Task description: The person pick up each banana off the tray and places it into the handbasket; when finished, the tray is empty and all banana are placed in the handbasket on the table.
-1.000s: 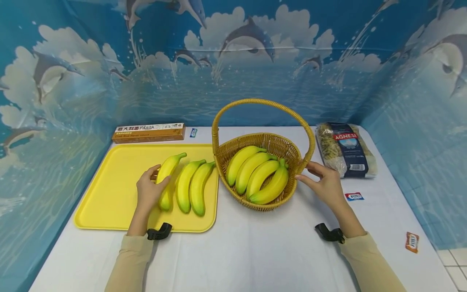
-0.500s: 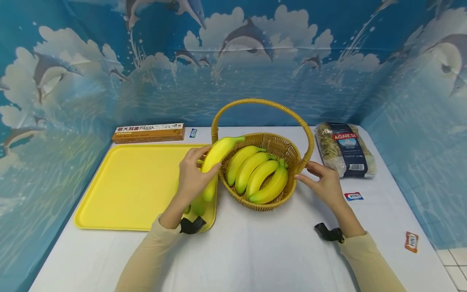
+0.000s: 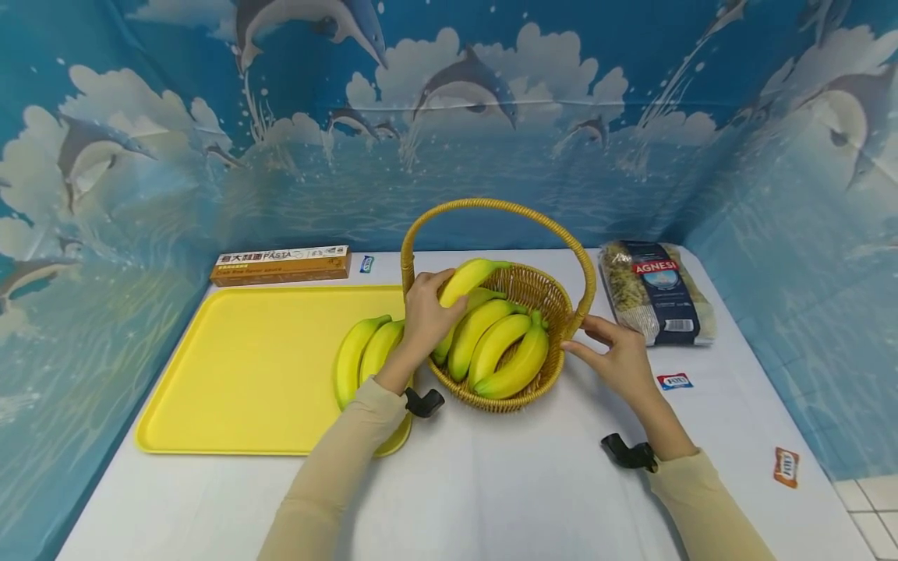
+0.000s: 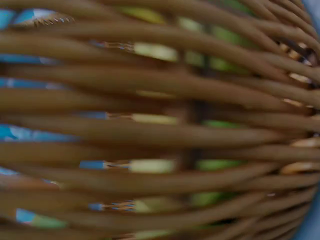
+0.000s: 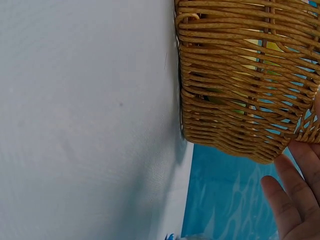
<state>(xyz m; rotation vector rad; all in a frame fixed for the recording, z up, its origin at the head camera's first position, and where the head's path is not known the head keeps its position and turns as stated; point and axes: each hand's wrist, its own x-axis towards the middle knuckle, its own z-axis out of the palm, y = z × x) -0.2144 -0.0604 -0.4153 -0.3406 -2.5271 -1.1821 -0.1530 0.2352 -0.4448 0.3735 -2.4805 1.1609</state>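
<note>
My left hand (image 3: pixel 429 312) grips a yellow banana (image 3: pixel 473 274) by its middle, over the left side of the wicker basket (image 3: pixel 507 403). Several other bananas (image 3: pixel 495 347) lie side by side inside that basket. With thumb and fingers, my right hand (image 3: pixel 622 365) pinches the rim at the foot of the arched handle. In the right wrist view, the fingers (image 5: pixel 296 192) reach the basket's edge from below. The basket's weave (image 4: pixel 150 132) fills the left wrist view, blurred. Two bananas (image 3: pixel 355 357) rest on the yellow tray (image 3: pixel 242 370), partly hidden by my left arm.
A pasta box (image 3: pixel 281 266) stands behind the tray. At the back right lies a bag of Agnesi pasta (image 3: pixel 659 292). Small wrapped packets, one blue and red (image 3: pixel 675 381) and one orange (image 3: pixel 786 467), lie on the white tabletop (image 3: pixel 519 491). A dolphin-print curtain surrounds the table.
My left hand has lifted a banana off the tray and carried it right, over the basket's left rim. My right hand has stayed at the basket. The head view has shifted slightly.
</note>
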